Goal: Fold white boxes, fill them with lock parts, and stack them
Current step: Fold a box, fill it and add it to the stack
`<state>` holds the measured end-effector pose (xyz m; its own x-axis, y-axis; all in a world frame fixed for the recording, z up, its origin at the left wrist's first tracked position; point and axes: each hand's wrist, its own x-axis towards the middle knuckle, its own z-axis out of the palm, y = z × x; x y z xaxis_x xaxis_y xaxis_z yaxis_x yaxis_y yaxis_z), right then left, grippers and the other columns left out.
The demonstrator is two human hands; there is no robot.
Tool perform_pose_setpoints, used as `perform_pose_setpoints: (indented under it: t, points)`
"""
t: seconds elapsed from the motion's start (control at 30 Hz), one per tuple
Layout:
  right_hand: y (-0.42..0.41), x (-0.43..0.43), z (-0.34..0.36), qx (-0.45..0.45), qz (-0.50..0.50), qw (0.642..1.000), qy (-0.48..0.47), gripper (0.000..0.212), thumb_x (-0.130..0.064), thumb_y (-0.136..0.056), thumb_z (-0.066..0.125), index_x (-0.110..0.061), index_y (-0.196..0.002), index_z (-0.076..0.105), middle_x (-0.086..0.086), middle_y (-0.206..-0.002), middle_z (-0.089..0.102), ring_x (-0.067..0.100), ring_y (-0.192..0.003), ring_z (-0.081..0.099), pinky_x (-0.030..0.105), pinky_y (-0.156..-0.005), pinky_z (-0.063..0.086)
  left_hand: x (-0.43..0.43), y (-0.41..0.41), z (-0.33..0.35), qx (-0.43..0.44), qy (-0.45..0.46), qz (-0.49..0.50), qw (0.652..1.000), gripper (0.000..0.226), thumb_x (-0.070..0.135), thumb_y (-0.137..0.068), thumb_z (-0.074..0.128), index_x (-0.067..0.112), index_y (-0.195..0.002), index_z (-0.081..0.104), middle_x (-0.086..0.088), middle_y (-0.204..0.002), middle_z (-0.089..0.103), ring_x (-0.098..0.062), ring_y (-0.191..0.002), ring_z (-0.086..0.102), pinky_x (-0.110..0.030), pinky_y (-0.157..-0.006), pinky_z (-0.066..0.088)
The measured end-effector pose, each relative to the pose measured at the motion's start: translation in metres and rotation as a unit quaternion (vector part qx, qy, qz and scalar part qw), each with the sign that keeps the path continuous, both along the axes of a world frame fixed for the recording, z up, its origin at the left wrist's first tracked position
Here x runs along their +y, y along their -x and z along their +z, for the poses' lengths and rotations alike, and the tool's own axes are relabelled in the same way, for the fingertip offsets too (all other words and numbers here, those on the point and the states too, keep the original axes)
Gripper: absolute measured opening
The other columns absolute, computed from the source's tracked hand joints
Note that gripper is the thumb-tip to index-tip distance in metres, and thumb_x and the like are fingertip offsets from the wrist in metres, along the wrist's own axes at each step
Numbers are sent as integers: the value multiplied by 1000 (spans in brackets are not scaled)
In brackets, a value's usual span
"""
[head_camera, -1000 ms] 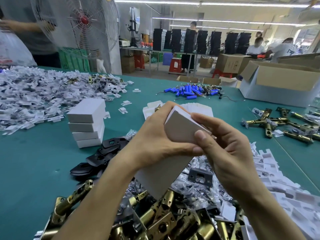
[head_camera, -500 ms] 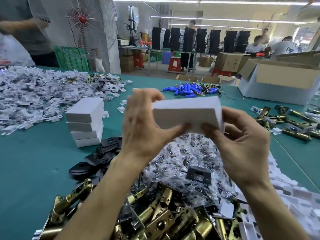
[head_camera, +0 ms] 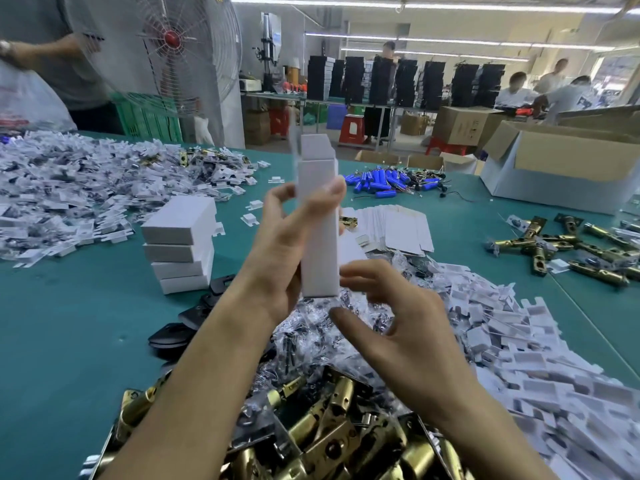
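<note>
The white box stood upright in your left hand, raised above the green surface in front of you. You gripped it round its lower half, thumb pressed across the front face. Your other fingers curled behind it, mostly hidden. Its top flap stood open but was smeared by blur, so the tabs could not be made out, and nothing showed what lay inside.

Your right hand hung just beside the box's lower end, fingers spread and loosely bent, holding nothing. Blur made it impossible to tell whether its fingertips touched the box's edge.

To your left, a stack of four closed white boxes sat on the surface. Just beside its base lay black plates, partly covered by your left forearm. Flat box blanks lay fanned out beyond your hands, their near end hidden behind the box.

Under your arms, clear bags of small parts were heaped, their contents too small to tell. Nearer you was a pile of brass latch parts, cut off by the bottom edge. A drift of white inserts ran out of view at the right.
</note>
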<state>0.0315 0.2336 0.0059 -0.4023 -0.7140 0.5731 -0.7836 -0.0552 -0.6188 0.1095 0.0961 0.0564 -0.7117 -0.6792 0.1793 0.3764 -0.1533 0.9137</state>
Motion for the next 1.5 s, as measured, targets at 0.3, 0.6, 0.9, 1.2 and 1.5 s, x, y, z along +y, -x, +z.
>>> perform_pose_setpoints:
  t: [0.3, 0.6, 0.9, 1.2, 1.5]
  points:
    - [-20, -40, 4, 267, 186, 889, -323, 39, -34, -83, 73, -40, -121, 66, -9, -109, 58, 11, -106, 49, 27, -80, 38, -14, -2, 1, 27, 85, 129, 988, 87, 56, -70, 70, 45, -140, 20, 35, -90, 67, 13, -82, 64, -45, -89, 51]
    - [1, -53, -8, 106, 177, 937, -282, 13, -22, -92, 66, -25, -104, 71, -12, -97, 70, 6, -85, 65, 29, -81, 57, -22, -2, 1, 69, 92, 210, 971, 96, 41, -61, 90, 28, -138, 33, 4, -114, 68, -3, -95, 69, -31, -83, 58]
    - [71, 10, 12, -225, -114, 968, -21, 12, -19, -98, 58, -26, -104, 66, 5, -70, 70, 6, -51, 58, 26, -50, 44, -15, 1, -9, -27, 255, 125, 958, 77, 34, -57, 96, 38, -115, 46, 13, -110, 60, -6, -97, 65, -25, -72, 60]
    - [57, 53, 65, -225, -66, 963, 131, 16, -27, -83, 74, -21, -93, 63, 9, -72, 74, 15, -52, 61, 19, -43, 45, -4, 6, -26, -213, 341, -33, 915, 79, 28, -58, 97, 51, -113, 45, 15, -110, 60, -17, -100, 63, -42, -84, 58]
    - [50, 50, 69, -132, -9, 989, 72, 21, -45, -79, 64, -26, -86, 69, 5, -69, 70, 19, -53, 61, 21, -45, 45, 19, 14, -29, -189, 375, -67, 905, 81, 36, -64, 94, 52, -122, 40, 17, -116, 59, -15, -107, 63, -47, -93, 55]
